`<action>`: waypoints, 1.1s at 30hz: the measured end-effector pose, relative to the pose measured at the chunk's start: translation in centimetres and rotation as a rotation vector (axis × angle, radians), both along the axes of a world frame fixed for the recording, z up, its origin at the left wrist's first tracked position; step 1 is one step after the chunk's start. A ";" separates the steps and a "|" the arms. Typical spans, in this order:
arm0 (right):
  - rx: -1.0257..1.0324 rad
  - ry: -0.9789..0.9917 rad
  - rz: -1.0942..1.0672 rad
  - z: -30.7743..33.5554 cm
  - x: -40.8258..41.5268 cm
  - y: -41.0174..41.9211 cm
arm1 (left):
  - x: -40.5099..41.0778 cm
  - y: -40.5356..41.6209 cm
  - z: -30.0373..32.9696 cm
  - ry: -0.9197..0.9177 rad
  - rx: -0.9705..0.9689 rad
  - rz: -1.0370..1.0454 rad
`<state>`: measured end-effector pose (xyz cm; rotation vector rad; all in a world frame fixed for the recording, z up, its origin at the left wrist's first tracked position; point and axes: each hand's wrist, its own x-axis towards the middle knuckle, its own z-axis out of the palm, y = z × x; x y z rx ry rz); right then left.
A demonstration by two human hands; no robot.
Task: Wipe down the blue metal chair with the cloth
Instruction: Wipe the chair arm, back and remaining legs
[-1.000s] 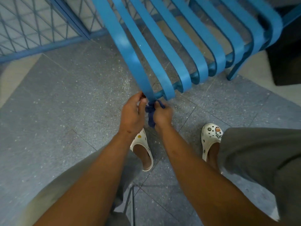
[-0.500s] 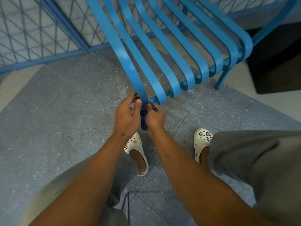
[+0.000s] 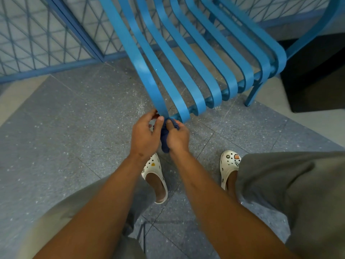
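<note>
Two hands met at the front edge of the blue metal chair [image 3: 188,58], under the curled end of its leftmost slat [image 3: 141,64]. On the left side, the left hand [image 3: 144,136] had its fingers curled around that slat end, with the thumb against the dark blue cloth [image 3: 164,136]. The cloth was bunched between both hands and hung down a little below them, just under the slat tip. To the right of it, the right hand [image 3: 177,137] was closed around the cloth, the thumb on top. How much of the cloth really touched the metal I could not tell, because the hands covered it.

Several things could go wrong from this position, in my judgement. The cloth was gathered into a narrow rope, so it could slide off the rounded end and clean only a thin line. The fingers were close to the slat edge and could be pinched or scraped if the pull was strong. The chair looked light, so a hard pull might drag it over the grey floor [image 3: 74,118]. Further right, the other slats [image 3: 224,62] still needed the same work, and the inner side of each curl could easily be missed.
</note>
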<state>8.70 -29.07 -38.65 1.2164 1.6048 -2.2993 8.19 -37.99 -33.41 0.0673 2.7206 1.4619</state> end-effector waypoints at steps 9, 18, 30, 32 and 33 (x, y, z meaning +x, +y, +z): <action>0.108 0.044 0.083 5.8 0.7 0.2 | 0.9 0.6 3.8 0.048 0.021 0.084; 0.346 0.355 0.107 12.0 1.3 2.2 | -1.4 0.5 9.2 0.129 0.118 0.107; 0.654 0.595 0.264 18.7 -7.4 2.9 | -4.4 -0.2 11.9 0.131 0.218 0.172; 0.678 0.632 0.368 18.4 -7.1 3.1 | -4.7 0.1 11.5 0.130 0.212 0.183; 0.687 0.664 0.422 17.9 -6.5 3.5 | -4.8 0.1 11.3 0.128 0.213 0.185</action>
